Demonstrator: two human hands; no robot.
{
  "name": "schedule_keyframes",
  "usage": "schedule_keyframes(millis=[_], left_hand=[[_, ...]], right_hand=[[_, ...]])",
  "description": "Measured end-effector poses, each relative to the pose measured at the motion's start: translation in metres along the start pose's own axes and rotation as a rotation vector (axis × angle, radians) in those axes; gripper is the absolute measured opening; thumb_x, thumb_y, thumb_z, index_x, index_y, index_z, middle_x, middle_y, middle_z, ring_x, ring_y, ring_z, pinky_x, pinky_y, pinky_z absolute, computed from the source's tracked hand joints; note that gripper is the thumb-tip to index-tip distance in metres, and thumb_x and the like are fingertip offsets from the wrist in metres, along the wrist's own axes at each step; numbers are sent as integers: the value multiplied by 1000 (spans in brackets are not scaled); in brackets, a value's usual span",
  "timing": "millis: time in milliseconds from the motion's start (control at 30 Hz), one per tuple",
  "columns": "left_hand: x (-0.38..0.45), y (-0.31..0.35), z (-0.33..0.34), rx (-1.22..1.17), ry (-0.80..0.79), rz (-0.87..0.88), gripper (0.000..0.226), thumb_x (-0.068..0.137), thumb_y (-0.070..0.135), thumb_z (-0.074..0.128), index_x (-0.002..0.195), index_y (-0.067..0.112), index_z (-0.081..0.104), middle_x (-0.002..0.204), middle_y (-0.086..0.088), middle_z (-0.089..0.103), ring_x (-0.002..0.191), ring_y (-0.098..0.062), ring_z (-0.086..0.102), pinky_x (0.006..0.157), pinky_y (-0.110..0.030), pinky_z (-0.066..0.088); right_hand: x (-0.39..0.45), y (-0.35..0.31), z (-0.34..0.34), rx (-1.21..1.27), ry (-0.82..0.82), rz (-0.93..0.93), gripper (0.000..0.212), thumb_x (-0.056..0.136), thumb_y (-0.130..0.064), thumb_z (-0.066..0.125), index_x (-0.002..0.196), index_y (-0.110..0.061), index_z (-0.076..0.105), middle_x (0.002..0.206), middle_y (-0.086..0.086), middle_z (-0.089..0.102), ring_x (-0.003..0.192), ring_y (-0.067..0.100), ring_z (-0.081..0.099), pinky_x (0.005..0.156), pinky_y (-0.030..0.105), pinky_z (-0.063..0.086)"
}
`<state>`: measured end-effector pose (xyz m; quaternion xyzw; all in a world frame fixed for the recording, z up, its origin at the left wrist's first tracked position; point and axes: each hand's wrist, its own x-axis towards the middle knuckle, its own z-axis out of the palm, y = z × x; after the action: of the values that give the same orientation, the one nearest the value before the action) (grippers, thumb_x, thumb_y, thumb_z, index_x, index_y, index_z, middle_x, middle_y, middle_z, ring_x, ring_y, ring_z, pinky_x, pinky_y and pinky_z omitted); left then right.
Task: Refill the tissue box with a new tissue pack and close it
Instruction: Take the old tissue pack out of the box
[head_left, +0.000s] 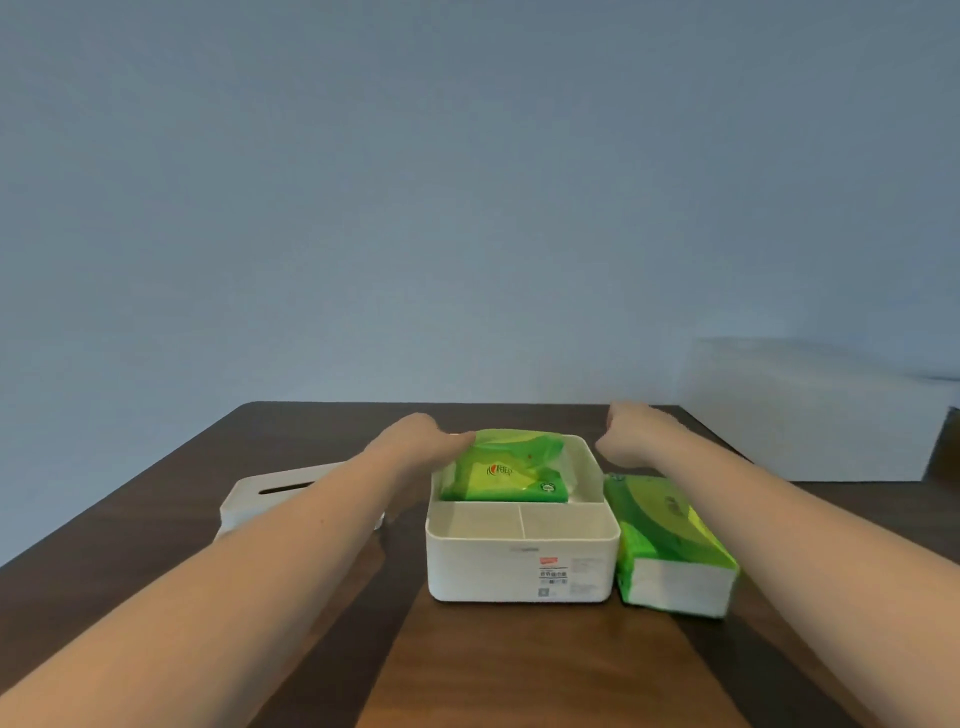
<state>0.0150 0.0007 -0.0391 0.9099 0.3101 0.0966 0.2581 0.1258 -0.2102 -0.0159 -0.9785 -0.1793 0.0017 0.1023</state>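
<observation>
A white open tissue box stands in the middle of the dark wooden table. In its far compartment a crumpled green tissue pack sits tilted, its left end raised above the rim. My left hand grips that left end. My right hand hovers at the box's far right corner with fingers curled, apart from the pack. A full green tissue pack lies on the table right of the box. The white lid with its slot lies left of the box, partly hidden by my left forearm.
The box's two small front compartments hold nothing. The table's far edge runs just beyond my hands, against a plain blue-grey wall. A white block-like object stands at the far right.
</observation>
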Motion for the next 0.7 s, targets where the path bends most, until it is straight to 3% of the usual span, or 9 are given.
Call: schedule_keyframes(millis=[100, 200, 333, 400, 533, 600, 700], left_hand=[[-1, 7, 3, 44, 24, -37, 37, 83, 46, 53, 90, 12, 64, 81, 0, 62, 87, -27, 61, 74, -31, 48], [-2, 15, 3, 29, -1, -84, 24, 80, 27, 55, 61, 15, 63, 69, -1, 57, 68, -23, 55, 66, -29, 44], [0, 17, 6, -82, 38, -68, 14, 80, 10, 51, 66, 8, 55, 66, -4, 47, 60, -20, 42, 57, -27, 34], [2, 19, 8, -166, 80, -36, 11, 81, 8, 48, 71, 7, 52, 66, -4, 45, 60, -20, 40, 55, -27, 31], [6, 22, 4, -367, 201, 10, 8, 84, 10, 48, 79, 8, 54, 73, -7, 49, 75, -26, 43, 65, -29, 34], [8, 22, 2, -469, 261, 24, 7, 85, 11, 48, 81, 10, 54, 72, -6, 46, 75, -25, 40, 60, -29, 31], [10, 22, -4, -577, 311, 55, 10, 88, 13, 45, 80, 11, 52, 67, -3, 41, 69, -24, 37, 55, -29, 28]], right_hand=[[-6, 14, 3, -96, -125, 42, 51, 91, -23, 47, 138, -7, 42, 140, 12, 52, 121, 32, 54, 95, 35, 48], [-14, 22, 7, -152, -241, 53, 72, 90, -49, 54, 144, -6, 35, 145, 11, 47, 125, 30, 52, 94, 34, 44], [-20, 26, 14, -151, -361, 70, 97, 79, -68, 55, 149, -8, 24, 150, 10, 40, 128, 30, 49, 94, 36, 43], [-18, 29, 14, -125, -376, 84, 98, 79, -67, 56, 151, -11, 21, 152, 10, 38, 129, 31, 49, 94, 37, 43], [-12, 30, 20, -28, -354, 118, 93, 82, -55, 58, 154, -14, 13, 154, 12, 33, 131, 34, 45, 94, 38, 41], [-9, 31, 27, -19, -356, 117, 102, 79, -60, 59, 154, -14, 8, 155, 12, 31, 134, 34, 42, 101, 40, 40], [-5, 33, 36, -36, -306, 118, 111, 67, -69, 63, 153, -18, 14, 153, 10, 36, 136, 34, 39, 106, 43, 40]])
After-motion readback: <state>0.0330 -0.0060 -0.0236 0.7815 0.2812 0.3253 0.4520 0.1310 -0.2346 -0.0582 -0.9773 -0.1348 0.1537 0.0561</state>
